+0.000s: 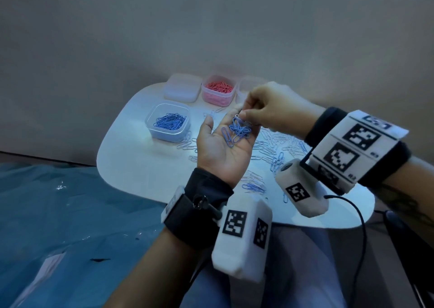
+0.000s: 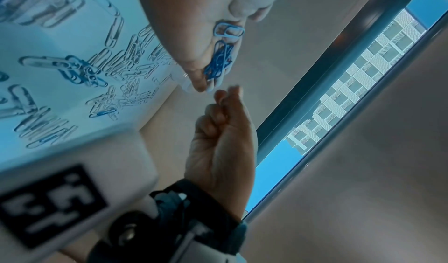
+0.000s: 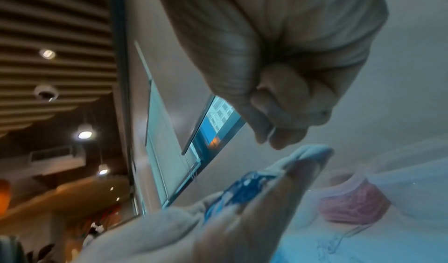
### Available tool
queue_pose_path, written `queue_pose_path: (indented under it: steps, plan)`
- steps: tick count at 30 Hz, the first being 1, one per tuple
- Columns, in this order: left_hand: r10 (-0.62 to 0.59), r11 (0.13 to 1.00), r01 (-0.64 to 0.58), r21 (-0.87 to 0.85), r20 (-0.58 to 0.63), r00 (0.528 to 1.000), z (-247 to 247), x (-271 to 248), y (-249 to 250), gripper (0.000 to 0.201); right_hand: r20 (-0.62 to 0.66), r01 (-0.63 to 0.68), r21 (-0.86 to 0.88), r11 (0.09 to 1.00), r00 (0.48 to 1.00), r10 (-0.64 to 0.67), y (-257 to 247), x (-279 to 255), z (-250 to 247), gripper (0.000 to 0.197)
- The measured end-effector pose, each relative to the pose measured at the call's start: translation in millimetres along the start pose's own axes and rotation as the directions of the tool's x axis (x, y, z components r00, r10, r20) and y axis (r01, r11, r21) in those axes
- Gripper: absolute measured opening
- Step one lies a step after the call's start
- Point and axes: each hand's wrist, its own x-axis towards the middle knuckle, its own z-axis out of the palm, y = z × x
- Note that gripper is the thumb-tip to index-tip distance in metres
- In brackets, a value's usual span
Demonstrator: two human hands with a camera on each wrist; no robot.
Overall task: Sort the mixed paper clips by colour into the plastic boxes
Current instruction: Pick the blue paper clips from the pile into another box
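Observation:
My left hand [image 1: 218,150] is held palm up above the white table [image 1: 131,164], fingers relaxed, with a heap of blue paper clips [image 1: 239,130] lying in it. My right hand [image 1: 270,106] hovers over those fingers and pinches one pale clip [image 1: 237,116] between thumb and forefinger at the top of the heap. In the left wrist view the blue clips [image 2: 218,60] lie in the palm under a pale clip [image 2: 229,30]. The right wrist view shows the pinching fingertips [image 3: 269,133] above the blue clips [image 3: 242,188]. An open clear box [image 1: 168,126] holds blue clips, and another [image 1: 218,89] holds pink ones.
A lidded white box [image 1: 180,90] stands at the back left, and a clear box [image 1: 243,88] is partly hidden behind my right hand. Loose pale and blue clips [image 1: 274,148] lie scattered over the table's right half. Blue cloth [image 1: 58,214] lies left; a black cable [image 1: 359,216] runs right.

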Motion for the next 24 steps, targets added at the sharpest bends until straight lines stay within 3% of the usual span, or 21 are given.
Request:
queue_pose_path:
  steps: [3, 6, 9, 12, 14, 17, 19, 22, 24]
  plan:
    - [-0.030, 0.999, 0.031, -0.032, 0.030, 0.999, 0, -3, 0, 0.070, 0.033, 0.057, -0.183, 0.982, 0.998, -0.051, -9, -4, 5, 0.013]
    - [-0.033, 0.999, 0.033, -0.017, 0.044, 0.998, -5, -6, 0, 0.070, 0.106, 0.065, -0.204, 0.977, 0.993, -0.044, -11, -4, 7, 0.010]
    - [-0.021, 1.000, 0.021, -0.018, -0.019, 1.000, -10, -11, 3, 0.060, 0.140, 0.005, 0.082, 0.997, 0.990, -0.017, -6, 2, 11, 0.016]
    - [0.008, 0.999, -0.011, -0.030, -0.106, 0.994, -23, -16, 19, 0.050, 0.070, -0.055, 0.379, 0.924, 0.997, 0.030, 7, 15, 14, 0.022]
    - [0.047, 0.999, -0.050, -0.016, -0.171, 0.984, -30, -22, 39, 0.041, 0.101, -0.055, 0.294, 0.954, 0.995, 0.026, 21, 24, 20, 0.021]
    - [0.091, 0.995, -0.083, 0.048, -0.225, 0.970, -25, -28, 77, 0.028, 0.182, 0.003, -0.027, 1.000, 0.983, 0.001, 39, 35, 34, 0.011]
    - [0.109, 0.981, -0.069, 0.180, -0.219, 0.970, -17, -23, 102, 0.020, 0.184, 0.077, -0.244, 0.967, 0.982, -0.032, 43, 40, 38, 0.009]
    - [0.124, 0.842, -0.017, 0.539, -0.162, 0.979, -3, -3, 131, 0.031, 0.116, 0.166, -0.367, 0.915, 0.984, -0.132, 35, 46, 40, 0.019]
    - [0.182, 0.575, 0.003, 0.818, -0.131, 0.975, 4, 16, 139, 0.032, 0.157, 0.234, -0.312, 0.921, 0.969, -0.193, 21, 51, 46, 0.020]
